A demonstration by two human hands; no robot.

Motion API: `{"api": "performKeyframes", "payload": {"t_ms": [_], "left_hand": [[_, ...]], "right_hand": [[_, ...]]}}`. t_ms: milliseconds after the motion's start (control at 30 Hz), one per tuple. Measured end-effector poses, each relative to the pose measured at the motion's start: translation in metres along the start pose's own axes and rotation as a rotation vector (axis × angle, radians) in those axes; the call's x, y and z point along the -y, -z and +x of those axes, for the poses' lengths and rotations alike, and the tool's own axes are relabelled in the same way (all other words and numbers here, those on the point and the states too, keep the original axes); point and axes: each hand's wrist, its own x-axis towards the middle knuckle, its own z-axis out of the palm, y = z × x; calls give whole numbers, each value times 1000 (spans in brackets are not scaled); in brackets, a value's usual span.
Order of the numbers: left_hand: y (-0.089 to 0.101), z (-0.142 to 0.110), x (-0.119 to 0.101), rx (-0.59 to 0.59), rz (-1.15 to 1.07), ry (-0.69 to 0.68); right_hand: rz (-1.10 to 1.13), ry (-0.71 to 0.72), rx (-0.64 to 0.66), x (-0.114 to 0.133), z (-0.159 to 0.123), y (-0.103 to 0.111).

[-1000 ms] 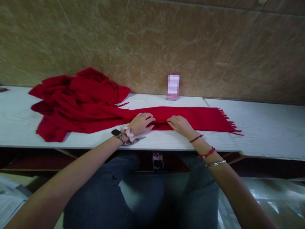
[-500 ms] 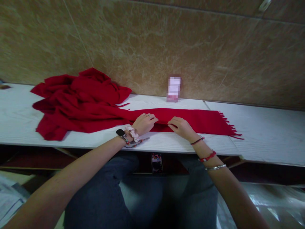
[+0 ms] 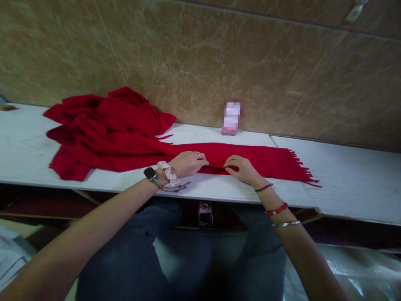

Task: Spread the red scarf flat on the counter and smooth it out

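The right hand (image 3: 242, 169) pinches the scarf (image 3: 269, 161) between thumb and fingers, at the edge nearest the person; the left hand (image 3: 184, 163) curls at that same edge close by, its thumb tucked out of sight, so I can't tell whether it grips or only rests there. Between them the edge folds over a dark little shadow. The cloth looks soft, limp and fairly light, woolly rather than slippery, with nothing to break; I'd take it by its edges, hands spread, and go easy near the fringe (image 3: 299, 165), whose strands could snag. It's plain deep red all over, lying along the white table (image 3: 354, 167): a flat, neat band running right to the fringe, and a big rumpled heap at the left, close to the wall (image 3: 250, 50)
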Motion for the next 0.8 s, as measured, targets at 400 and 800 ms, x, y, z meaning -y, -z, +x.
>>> {"api": "performKeyframes", "payload": {"t_ms": [400,800], "left_hand": [[0,0,3,82,-80,-49],[1,1,9,31,-193,-73]], "right_hand": [[64,-17,128,-6,-2,1],[74,-38,77,-7,-2,1]]}}
